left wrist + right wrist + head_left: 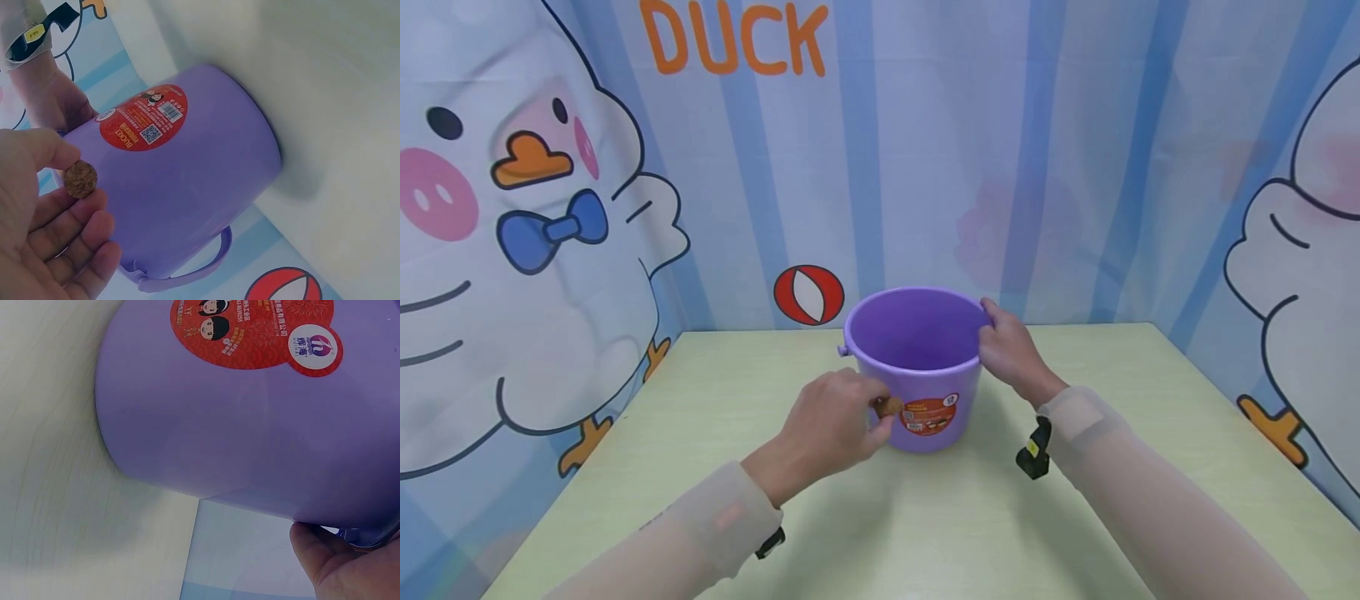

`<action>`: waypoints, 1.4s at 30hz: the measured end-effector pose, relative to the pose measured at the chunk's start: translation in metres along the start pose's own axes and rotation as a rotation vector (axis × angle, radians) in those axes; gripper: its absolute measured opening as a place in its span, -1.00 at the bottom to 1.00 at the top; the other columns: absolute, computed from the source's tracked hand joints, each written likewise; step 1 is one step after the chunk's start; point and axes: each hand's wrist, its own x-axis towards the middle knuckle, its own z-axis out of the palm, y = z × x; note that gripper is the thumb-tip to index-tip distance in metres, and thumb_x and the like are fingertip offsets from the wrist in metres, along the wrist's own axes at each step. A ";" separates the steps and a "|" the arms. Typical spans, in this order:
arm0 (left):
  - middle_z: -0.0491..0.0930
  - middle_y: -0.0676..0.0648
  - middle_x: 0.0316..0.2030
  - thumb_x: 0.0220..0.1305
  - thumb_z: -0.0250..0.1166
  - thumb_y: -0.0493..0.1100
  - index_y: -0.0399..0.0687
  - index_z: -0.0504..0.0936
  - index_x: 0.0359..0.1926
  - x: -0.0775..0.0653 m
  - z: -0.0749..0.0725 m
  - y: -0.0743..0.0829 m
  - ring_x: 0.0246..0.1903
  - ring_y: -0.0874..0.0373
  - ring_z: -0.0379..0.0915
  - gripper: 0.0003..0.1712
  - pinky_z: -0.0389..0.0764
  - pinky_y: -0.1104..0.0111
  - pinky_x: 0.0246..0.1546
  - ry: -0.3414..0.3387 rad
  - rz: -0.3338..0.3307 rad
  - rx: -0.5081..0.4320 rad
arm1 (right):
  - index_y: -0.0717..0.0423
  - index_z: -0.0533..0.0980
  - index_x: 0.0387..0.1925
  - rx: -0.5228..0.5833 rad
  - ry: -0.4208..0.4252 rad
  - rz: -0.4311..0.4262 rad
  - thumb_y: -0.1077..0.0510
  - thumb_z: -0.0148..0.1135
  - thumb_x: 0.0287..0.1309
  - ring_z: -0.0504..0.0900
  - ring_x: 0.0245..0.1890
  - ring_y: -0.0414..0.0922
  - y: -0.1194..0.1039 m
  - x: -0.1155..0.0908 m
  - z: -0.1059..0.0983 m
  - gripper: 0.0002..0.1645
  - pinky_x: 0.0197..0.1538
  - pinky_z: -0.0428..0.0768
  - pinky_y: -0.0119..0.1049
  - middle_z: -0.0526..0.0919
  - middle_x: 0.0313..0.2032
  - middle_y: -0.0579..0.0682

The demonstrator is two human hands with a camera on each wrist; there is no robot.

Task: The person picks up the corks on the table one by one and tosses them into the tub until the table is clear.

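A purple bucket (917, 392) stands upright on the table, its round mouth facing up. On its front is a red label (929, 416). My left hand (831, 421) pinches a small brown cork (80, 179) between thumb and fingertips, in front of the bucket wall and below the rim. Only the cork's round, speckled end shows in the left wrist view; its length is hidden. At the right side of the rim, my right hand (1011, 350) grips the bucket near the handle joint, with some of its fingers hidden. The bucket's floor is out of sight.
The pale wooden table (700, 400) ends at a striped blue curtain (917, 167) close behind the bucket. A purple handle (212, 265) hangs behind the bucket in the left wrist view. The duck and ball are printed on the curtain.
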 end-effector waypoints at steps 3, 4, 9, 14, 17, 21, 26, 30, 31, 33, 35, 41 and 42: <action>0.64 0.16 -0.50 0.14 0.47 -0.22 0.06 0.63 -0.45 0.001 -0.001 -0.001 -0.48 0.28 0.48 -0.84 0.55 0.43 -0.41 0.021 0.015 -0.001 | 0.26 -0.18 0.62 -0.004 0.001 0.001 0.23 -0.38 0.48 -0.07 0.59 0.16 0.000 0.000 0.000 -0.25 0.57 0.00 0.05 -0.09 0.61 0.20; 0.64 0.15 -0.49 0.14 0.47 -0.23 0.06 0.63 -0.45 0.002 -0.001 -0.001 -0.47 0.27 0.50 -0.84 0.55 0.43 -0.41 0.029 0.021 -0.003 | 0.26 -0.18 0.62 -0.004 0.001 0.001 0.23 -0.38 0.48 -0.07 0.59 0.16 0.000 0.000 0.000 -0.25 0.57 0.00 0.05 -0.09 0.61 0.20; 0.64 0.14 -0.48 0.12 0.47 -0.25 0.03 0.63 -0.44 0.006 -0.003 -0.003 -0.42 0.27 0.54 -0.85 0.59 0.43 -0.39 0.056 0.031 -0.004 | 0.25 -0.19 0.62 0.002 0.000 0.011 0.22 -0.38 0.49 -0.07 0.59 0.15 -0.001 0.000 0.000 -0.25 0.57 0.00 0.04 -0.09 0.61 0.20; 0.65 0.13 -0.45 0.12 0.49 -0.24 0.03 0.65 -0.42 0.009 -0.006 -0.002 -0.38 0.26 0.57 -0.85 0.63 0.42 -0.34 0.064 0.028 -0.006 | 0.25 -0.19 0.62 0.006 -0.001 0.021 0.22 -0.38 0.49 -0.08 0.59 0.14 -0.002 0.000 0.000 -0.25 0.57 0.00 0.04 -0.09 0.61 0.19; 0.67 0.11 -0.44 0.13 0.49 -0.22 0.01 0.67 -0.41 0.011 -0.008 -0.003 -0.38 0.24 0.57 -0.88 0.64 0.41 -0.33 0.070 0.025 0.002 | 0.25 -0.19 0.62 0.008 -0.001 0.024 0.22 -0.37 0.49 -0.07 0.59 0.14 -0.001 0.000 0.000 -0.25 0.57 0.00 0.04 -0.09 0.61 0.19; 0.67 0.11 -0.46 0.16 0.47 -0.21 0.01 0.68 -0.42 0.014 -0.010 -0.003 -0.43 0.25 0.52 -0.90 0.59 0.43 -0.40 0.076 0.024 0.021 | 0.26 -0.16 0.62 0.000 0.006 0.017 0.22 -0.36 0.48 -0.04 0.58 0.15 0.000 0.001 0.000 -0.25 0.57 0.01 0.03 -0.05 0.60 0.21; 0.67 0.10 -0.48 0.17 0.45 -0.20 0.02 0.68 -0.46 0.017 -0.014 -0.004 -0.46 0.26 0.47 -0.88 0.53 0.44 -0.46 0.086 0.027 0.023 | 0.28 -0.13 0.61 -0.013 0.014 0.005 0.22 -0.34 0.47 -0.02 0.58 0.17 0.001 0.003 0.000 -0.25 0.57 0.01 0.02 -0.02 0.59 0.24; 0.66 0.10 -0.49 0.18 0.45 -0.20 0.01 0.68 -0.45 0.019 -0.016 -0.004 -0.46 0.26 0.47 -0.89 0.53 0.45 -0.46 0.095 0.030 0.020 | 0.28 -0.13 0.61 -0.013 0.015 0.005 0.22 -0.34 0.47 -0.02 0.58 0.16 0.002 0.003 0.000 -0.25 0.57 0.01 0.02 -0.02 0.59 0.23; 0.66 0.10 -0.50 0.19 0.44 -0.20 0.02 0.68 -0.45 0.020 -0.016 -0.004 -0.46 0.27 0.47 -0.89 0.52 0.45 -0.47 0.100 0.032 0.024 | 0.29 -0.12 0.61 -0.013 0.015 0.005 0.22 -0.34 0.47 -0.02 0.58 0.16 0.001 0.003 0.000 -0.25 0.57 0.01 0.01 -0.02 0.59 0.23; 0.64 0.11 -0.51 0.19 0.43 -0.19 0.02 0.68 -0.46 0.021 -0.016 -0.004 -0.48 0.27 0.46 -0.89 0.51 0.45 -0.49 0.110 0.035 0.029 | 0.29 -0.12 0.61 -0.014 0.018 0.003 0.22 -0.34 0.46 -0.02 0.58 0.16 0.001 0.003 0.000 -0.25 0.57 0.01 0.01 -0.01 0.59 0.24; 0.64 0.12 -0.52 0.20 0.43 -0.19 0.01 0.68 -0.46 0.023 -0.017 -0.004 -0.49 0.27 0.46 -0.89 0.50 0.46 -0.51 0.122 0.039 0.036 | 0.29 -0.11 0.61 -0.017 0.020 0.001 0.23 -0.34 0.46 -0.02 0.58 0.16 0.001 0.003 0.000 -0.25 0.57 0.01 0.01 -0.01 0.58 0.24; 0.64 0.12 -0.51 0.21 0.43 -0.19 0.00 0.68 -0.45 0.027 -0.018 -0.004 -0.51 0.25 0.45 -0.88 0.49 0.46 -0.52 0.135 0.035 0.048 | 0.29 -0.11 0.61 -0.022 0.017 0.005 0.23 -0.35 0.45 -0.02 0.58 0.16 0.001 0.003 -0.001 -0.25 0.57 0.01 0.02 -0.01 0.58 0.24; 0.64 0.12 -0.52 0.21 0.43 -0.19 0.00 0.68 -0.45 0.027 -0.018 -0.004 -0.51 0.25 0.44 -0.88 0.49 0.45 -0.52 0.136 0.034 0.050 | 0.29 -0.11 0.61 -0.022 0.017 0.006 0.23 -0.35 0.46 -0.02 0.58 0.16 0.001 0.003 0.000 -0.25 0.57 0.01 0.02 -0.01 0.59 0.24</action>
